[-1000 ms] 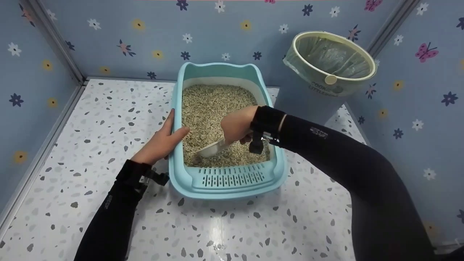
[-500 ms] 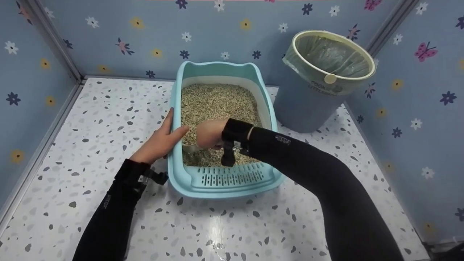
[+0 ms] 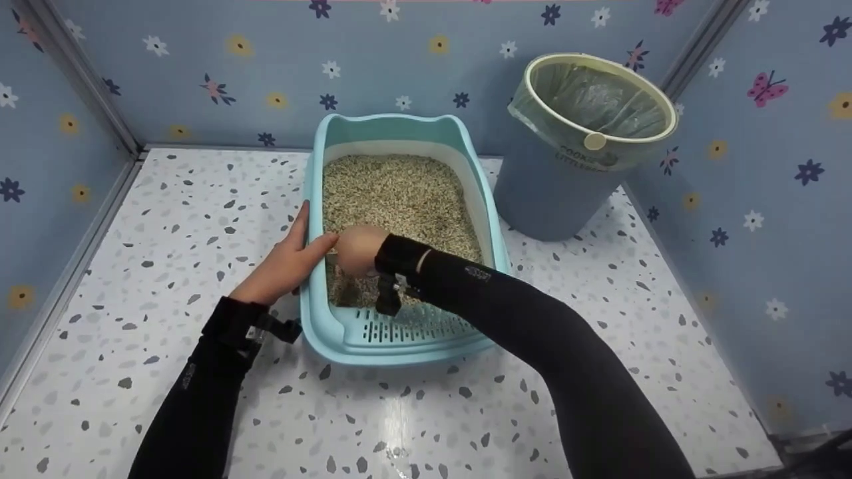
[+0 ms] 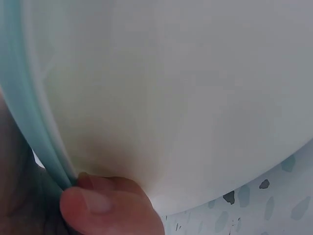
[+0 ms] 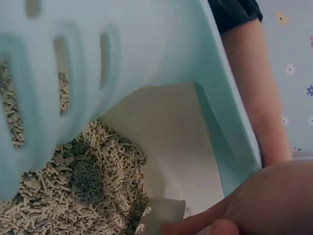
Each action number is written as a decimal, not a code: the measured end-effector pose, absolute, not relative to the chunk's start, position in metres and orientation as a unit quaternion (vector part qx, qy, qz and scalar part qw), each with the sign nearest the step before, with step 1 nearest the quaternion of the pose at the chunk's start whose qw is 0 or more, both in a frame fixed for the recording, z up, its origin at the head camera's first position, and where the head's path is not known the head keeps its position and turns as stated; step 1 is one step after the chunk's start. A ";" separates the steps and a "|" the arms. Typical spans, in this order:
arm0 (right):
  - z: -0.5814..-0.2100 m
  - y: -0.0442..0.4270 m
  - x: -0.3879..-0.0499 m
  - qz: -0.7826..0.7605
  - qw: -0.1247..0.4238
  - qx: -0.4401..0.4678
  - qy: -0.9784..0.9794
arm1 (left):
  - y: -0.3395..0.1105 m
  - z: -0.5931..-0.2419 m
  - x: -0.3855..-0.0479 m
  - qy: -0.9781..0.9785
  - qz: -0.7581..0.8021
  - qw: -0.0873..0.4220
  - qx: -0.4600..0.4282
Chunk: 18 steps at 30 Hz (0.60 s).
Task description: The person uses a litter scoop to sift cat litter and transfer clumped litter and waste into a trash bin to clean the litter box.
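Observation:
A light blue litter box (image 3: pixel 399 356) filled with pellet litter (image 3: pixel 399 189) stands on the floor. My left hand (image 3: pixel 283 266) grips its left rim, thumb over the top; in the left wrist view the fingertips (image 4: pixel 107 203) curl against the pale outer wall. Inside the box, close to that thumb, my right hand (image 3: pixel 359 249) holds a pale litter scoop (image 5: pixel 164 213). Most of the scoop is hidden by the hand and cut off by the frame edge. A dark grey clump (image 5: pixel 87 182) lies among the pellets in the right wrist view.
Back right stands a grey-blue bin (image 3: pixel 556 193) with a cream rim and a clear liner. Flower-patterned walls (image 3: pixel 393 40) enclose the speckled floor (image 3: pixel 186 219) at the back and both sides. Slots run through the box's front ledge (image 3: pixel 413 324).
My right hand has moved left across the litter with the scoop, up close to the left thumb. The left hand keeps its grip on the rim. The head view has shifted slightly.

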State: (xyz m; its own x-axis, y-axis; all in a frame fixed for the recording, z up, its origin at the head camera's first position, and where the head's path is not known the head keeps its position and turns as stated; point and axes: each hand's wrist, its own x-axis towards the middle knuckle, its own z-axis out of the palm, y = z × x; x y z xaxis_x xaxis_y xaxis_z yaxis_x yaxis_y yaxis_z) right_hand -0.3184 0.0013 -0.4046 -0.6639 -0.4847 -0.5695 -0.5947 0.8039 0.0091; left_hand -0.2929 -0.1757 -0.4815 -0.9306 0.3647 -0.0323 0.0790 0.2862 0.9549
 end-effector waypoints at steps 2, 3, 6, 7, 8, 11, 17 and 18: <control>-0.410 0.000 -0.321 0.046 0.270 -0.261 0.926 | -0.176 -0.482 -0.292 0.789 0.584 0.128 0.140; -0.413 0.001 -0.322 0.007 0.261 -0.242 0.935 | -0.176 -0.482 -0.292 0.788 0.586 0.129 0.141; -0.423 0.002 -0.331 -0.041 0.224 -0.226 0.947 | -0.176 -0.482 -0.292 0.791 0.583 0.125 0.140; -0.430 0.003 -0.337 -0.048 0.210 -0.227 0.950 | -0.176 -0.482 -0.293 0.793 0.580 0.124 0.140; -0.443 0.004 -0.348 -0.049 0.189 -0.233 0.953 | -0.176 -0.482 -0.293 0.794 0.578 0.122 0.140; -0.485 0.004 -0.388 -0.045 0.147 -0.236 0.960 | -0.175 -0.480 -0.293 0.795 0.578 0.116 0.142; -0.545 0.006 -0.443 -0.077 0.125 -0.217 0.965 | -0.174 -0.480 -0.291 0.791 0.584 0.110 0.142; -0.548 0.007 -0.445 -0.084 0.121 -0.213 0.966 | -0.174 -0.480 -0.291 0.791 0.585 0.110 0.142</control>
